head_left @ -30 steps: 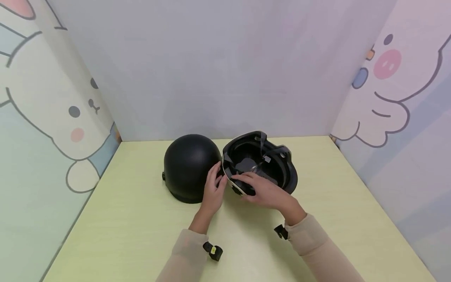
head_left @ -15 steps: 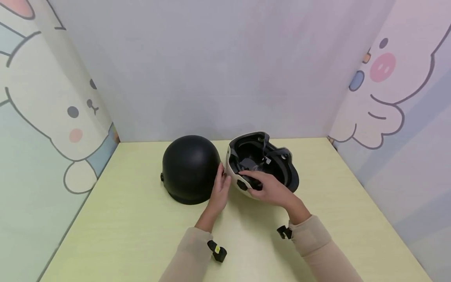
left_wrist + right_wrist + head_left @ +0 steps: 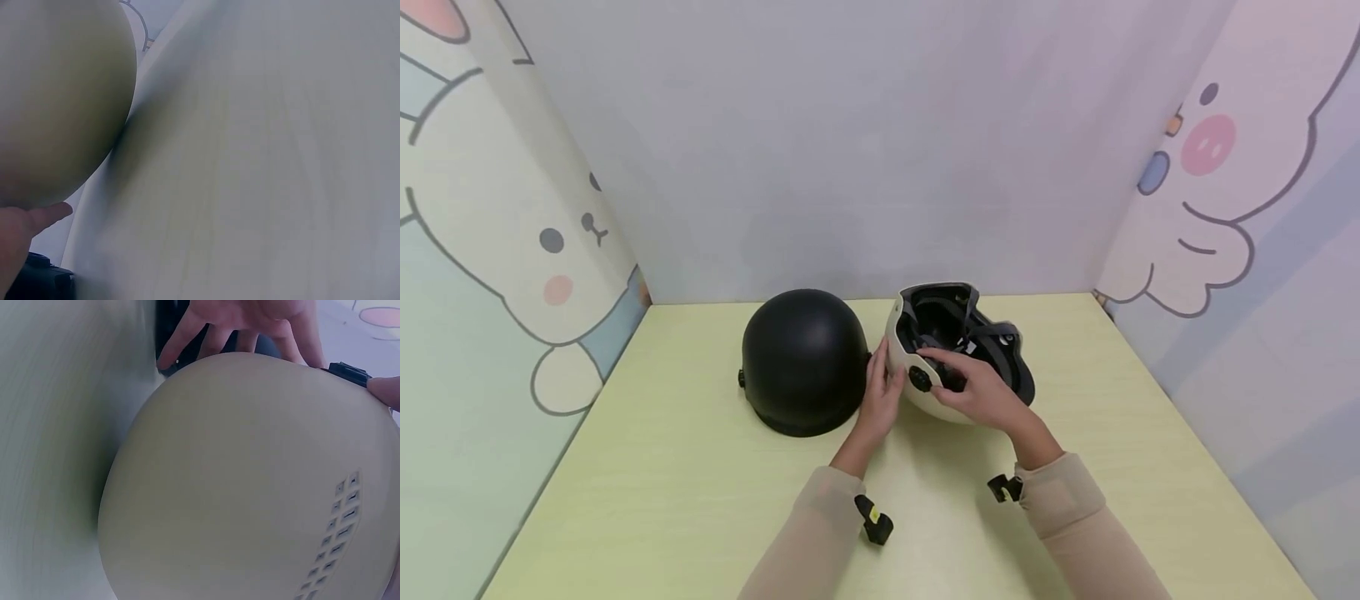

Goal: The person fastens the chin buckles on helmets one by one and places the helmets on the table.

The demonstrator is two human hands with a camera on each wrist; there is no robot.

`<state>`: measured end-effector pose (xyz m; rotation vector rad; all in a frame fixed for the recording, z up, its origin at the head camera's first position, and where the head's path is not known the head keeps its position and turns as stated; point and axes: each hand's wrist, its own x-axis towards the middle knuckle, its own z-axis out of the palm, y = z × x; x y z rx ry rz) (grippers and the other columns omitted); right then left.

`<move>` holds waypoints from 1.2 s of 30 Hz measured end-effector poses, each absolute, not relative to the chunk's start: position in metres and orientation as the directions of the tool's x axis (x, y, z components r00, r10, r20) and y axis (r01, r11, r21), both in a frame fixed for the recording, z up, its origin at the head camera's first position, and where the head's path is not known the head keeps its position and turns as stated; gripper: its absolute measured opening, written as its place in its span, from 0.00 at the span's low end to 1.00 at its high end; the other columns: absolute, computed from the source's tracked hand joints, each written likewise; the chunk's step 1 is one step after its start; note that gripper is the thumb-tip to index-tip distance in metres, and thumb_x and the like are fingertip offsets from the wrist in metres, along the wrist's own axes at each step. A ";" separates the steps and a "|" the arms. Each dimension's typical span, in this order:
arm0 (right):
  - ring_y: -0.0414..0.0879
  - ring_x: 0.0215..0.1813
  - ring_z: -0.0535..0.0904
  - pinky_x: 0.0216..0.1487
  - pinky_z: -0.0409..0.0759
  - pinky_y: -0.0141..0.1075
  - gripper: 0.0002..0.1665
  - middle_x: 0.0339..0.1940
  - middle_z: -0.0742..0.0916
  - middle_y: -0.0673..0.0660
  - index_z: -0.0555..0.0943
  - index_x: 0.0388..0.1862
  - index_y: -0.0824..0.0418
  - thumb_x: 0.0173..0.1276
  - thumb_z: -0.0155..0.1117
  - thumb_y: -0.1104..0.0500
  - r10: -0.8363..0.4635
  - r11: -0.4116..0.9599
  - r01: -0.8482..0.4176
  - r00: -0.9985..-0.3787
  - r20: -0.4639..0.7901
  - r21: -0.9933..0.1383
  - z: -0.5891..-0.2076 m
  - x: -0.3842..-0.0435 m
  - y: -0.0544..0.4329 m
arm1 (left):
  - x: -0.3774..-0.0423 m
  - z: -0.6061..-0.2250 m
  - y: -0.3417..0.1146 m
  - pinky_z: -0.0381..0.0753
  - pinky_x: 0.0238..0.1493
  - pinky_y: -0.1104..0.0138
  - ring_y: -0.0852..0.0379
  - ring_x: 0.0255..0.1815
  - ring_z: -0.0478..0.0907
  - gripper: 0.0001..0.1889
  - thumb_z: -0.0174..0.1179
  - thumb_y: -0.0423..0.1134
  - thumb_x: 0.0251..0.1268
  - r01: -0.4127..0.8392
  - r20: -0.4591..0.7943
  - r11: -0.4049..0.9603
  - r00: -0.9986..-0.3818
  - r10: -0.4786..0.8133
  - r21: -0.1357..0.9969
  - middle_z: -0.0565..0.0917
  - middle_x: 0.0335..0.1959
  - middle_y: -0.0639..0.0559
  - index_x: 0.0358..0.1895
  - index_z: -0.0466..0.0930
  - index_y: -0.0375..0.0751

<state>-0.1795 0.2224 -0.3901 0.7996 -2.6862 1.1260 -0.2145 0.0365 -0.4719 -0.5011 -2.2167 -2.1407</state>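
Note:
A white helmet lies on its crown, its black padded inside facing up and tilted to the right. On its near left side sits a round black knob. My right hand grips the near rim, fingers over the inner edge and thumb on the outer shell beside the knob. My left hand rests fairly straight fingers against the shell's left side, between the two helmets. In the right wrist view, the left fingers spread along the white shell, which has a strip of small vents. A black helmet sits dome up on the left.
Both helmets stand on a pale yellow-green table near the plain back wall. Side walls with cartoon animals rise at left and right. A dark strap crosses the white helmet's opening.
The white helmet has turned and shifted slightly right, away from the black helmet, showing more white shell and the knob. My left hand has followed it rightward; my right hand keeps its grip.

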 end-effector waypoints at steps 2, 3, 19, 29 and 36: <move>0.37 0.20 0.64 0.26 0.69 0.35 0.31 0.24 0.74 0.47 0.74 0.68 0.56 0.65 0.66 0.65 -0.417 0.584 -0.518 -0.852 0.317 -0.625 -0.390 -0.180 0.222 | -0.216 -0.475 0.038 0.51 0.70 0.50 0.43 0.75 0.45 0.32 0.45 0.41 0.79 0.247 0.237 0.024 -0.950 0.202 0.969 0.46 0.76 0.40 0.79 0.44 0.46; 0.37 0.20 0.64 0.26 0.69 0.35 0.31 0.26 0.76 0.47 0.74 0.68 0.57 0.65 0.66 0.65 -0.414 0.581 -0.522 -0.850 0.326 -0.625 -0.390 -0.180 0.222 | -0.217 -0.476 0.039 0.51 0.70 0.50 0.43 0.75 0.46 0.31 0.45 0.43 0.79 0.248 0.237 0.030 -0.951 0.197 0.968 0.46 0.76 0.41 0.79 0.45 0.47; 0.39 0.21 0.66 0.25 0.70 0.34 0.32 0.27 0.75 0.52 0.70 0.71 0.61 0.68 0.65 0.65 -0.319 0.497 -0.494 -0.869 0.379 -0.714 -0.387 -0.175 0.220 | -0.215 -0.455 0.044 0.56 0.67 0.46 0.42 0.72 0.53 0.30 0.46 0.54 0.77 0.283 0.270 0.122 -0.957 0.109 0.951 0.50 0.74 0.43 0.78 0.54 0.54; 0.45 0.43 0.81 0.40 0.79 0.33 0.31 0.52 0.82 0.70 0.68 0.70 0.68 0.68 0.61 0.72 -0.169 0.263 -0.440 -0.897 0.408 -0.858 -0.387 -0.170 0.213 | -0.215 -0.429 0.041 0.64 0.60 0.43 0.38 0.64 0.62 0.30 0.47 0.59 0.74 0.328 0.314 0.257 -0.945 0.093 0.909 0.49 0.72 0.44 0.76 0.58 0.60; 0.40 0.49 0.80 0.46 0.78 0.32 0.33 0.65 0.74 0.69 0.64 0.72 0.70 0.69 0.58 0.72 -0.042 0.151 -0.335 -0.942 0.333 -0.930 -0.390 -0.168 0.212 | -0.217 -0.412 0.043 0.66 0.58 0.43 0.39 0.67 0.55 0.30 0.48 0.62 0.71 0.330 0.324 0.394 -0.942 0.082 0.858 0.51 0.71 0.42 0.74 0.63 0.60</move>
